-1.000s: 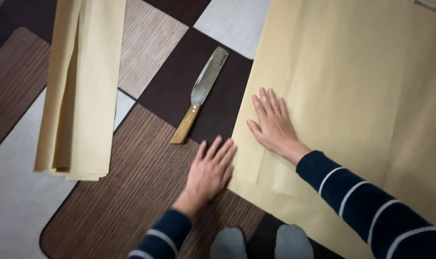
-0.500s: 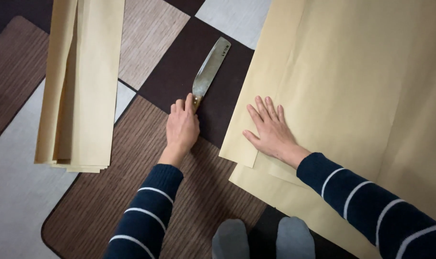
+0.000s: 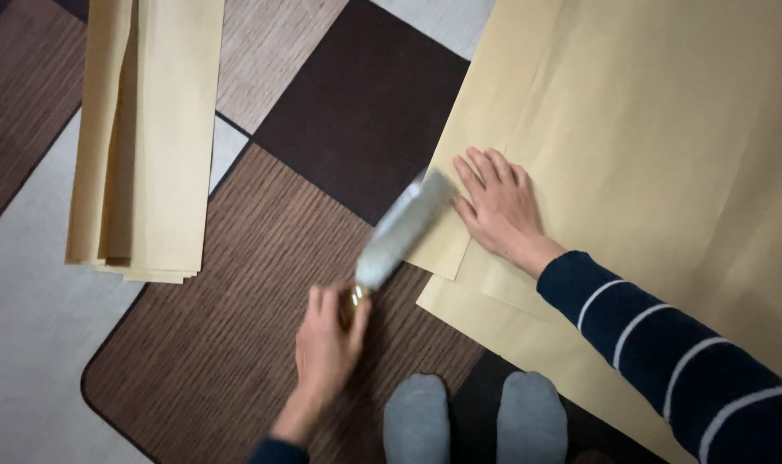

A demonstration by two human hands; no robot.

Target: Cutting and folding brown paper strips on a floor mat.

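My left hand [image 3: 326, 342] grips the wooden handle of a broad-bladed knife [image 3: 400, 232], which is blurred with motion; its blade points up and to the right, and its tip reaches the near left edge of the folded paper. My right hand [image 3: 498, 209] lies flat, fingers spread, on a large folded sheet of tan paper [image 3: 657, 155] that covers the right side of the floor. The blade tip is just left of my right fingers.
A stack of long folded tan paper strips [image 3: 146, 137] lies at the upper left. The floor is a rug of brown, dark and grey patches [image 3: 236, 344]. My two grey-socked feet [image 3: 473, 421] are at the bottom middle.
My left hand took hold of the knife handle, lifted the knife and drew it toward me, swinging the blade to the paper's edge. My right hand stayed flat on the paper.
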